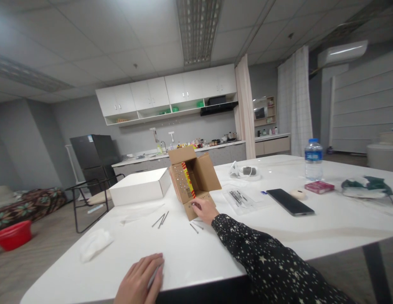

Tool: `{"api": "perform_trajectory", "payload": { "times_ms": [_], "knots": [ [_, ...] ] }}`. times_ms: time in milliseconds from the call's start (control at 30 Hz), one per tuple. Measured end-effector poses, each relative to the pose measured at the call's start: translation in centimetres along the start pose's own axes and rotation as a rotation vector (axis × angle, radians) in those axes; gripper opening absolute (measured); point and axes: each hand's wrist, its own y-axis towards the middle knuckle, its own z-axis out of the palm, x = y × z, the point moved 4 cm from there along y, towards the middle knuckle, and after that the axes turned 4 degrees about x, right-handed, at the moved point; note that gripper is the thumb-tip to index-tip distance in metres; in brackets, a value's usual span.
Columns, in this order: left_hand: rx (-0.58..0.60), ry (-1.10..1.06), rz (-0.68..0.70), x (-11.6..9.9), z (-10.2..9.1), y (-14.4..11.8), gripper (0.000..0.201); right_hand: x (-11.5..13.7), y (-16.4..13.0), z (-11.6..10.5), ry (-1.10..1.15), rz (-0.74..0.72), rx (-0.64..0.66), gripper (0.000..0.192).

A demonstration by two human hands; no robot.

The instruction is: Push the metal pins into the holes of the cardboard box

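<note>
An open brown cardboard box [196,175] lies tipped on the white table [279,236], its flaps spread and a red-and-yellow strip on one side. My right hand [204,210], in a dark star-patterned sleeve, rests against the box's lower front flap with fingers curled; I cannot tell whether it grips the flap or a nail. Several loose nails [161,219] lie on the table just left of and beneath that hand. My left hand [141,280] lies flat on the table's near edge, fingers together, holding nothing.
A white flat box [139,187] sits left of the cardboard box. A clear packet of nails [241,198], a dark phone [290,201], a water bottle [313,159], a red pack [319,186] and a crumpled tissue [95,243] lie about. A black chair [90,198] stands behind.
</note>
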Motion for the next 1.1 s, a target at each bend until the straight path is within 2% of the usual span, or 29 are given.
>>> {"api": "perform_trajectory", "payload": {
  "times_ms": [200,400,633,967,1100],
  "knots": [
    [0.006,-0.003,-0.004,0.05,0.09,-0.04,0.027,0.44,-0.17,0.22,0.04,-0.034,0.005,0.021],
    [0.008,-0.001,-0.004,0.18,0.13,-0.13,0.027,0.7,-0.26,-0.11,0.059,-0.008,-0.017,0.029],
    [0.004,-0.007,-0.018,0.09,-0.09,-0.07,0.027,0.74,-0.61,-0.52,0.034,-0.002,-0.013,0.018],
    [0.017,-0.01,-0.025,0.21,0.09,-0.45,0.027,-0.17,-0.7,-0.71,-0.194,0.088,0.117,0.007],
    [0.001,-0.012,-0.027,0.18,0.05,-0.51,0.027,0.27,-0.95,-0.72,-0.307,0.125,0.227,0.01]
  ]
}}
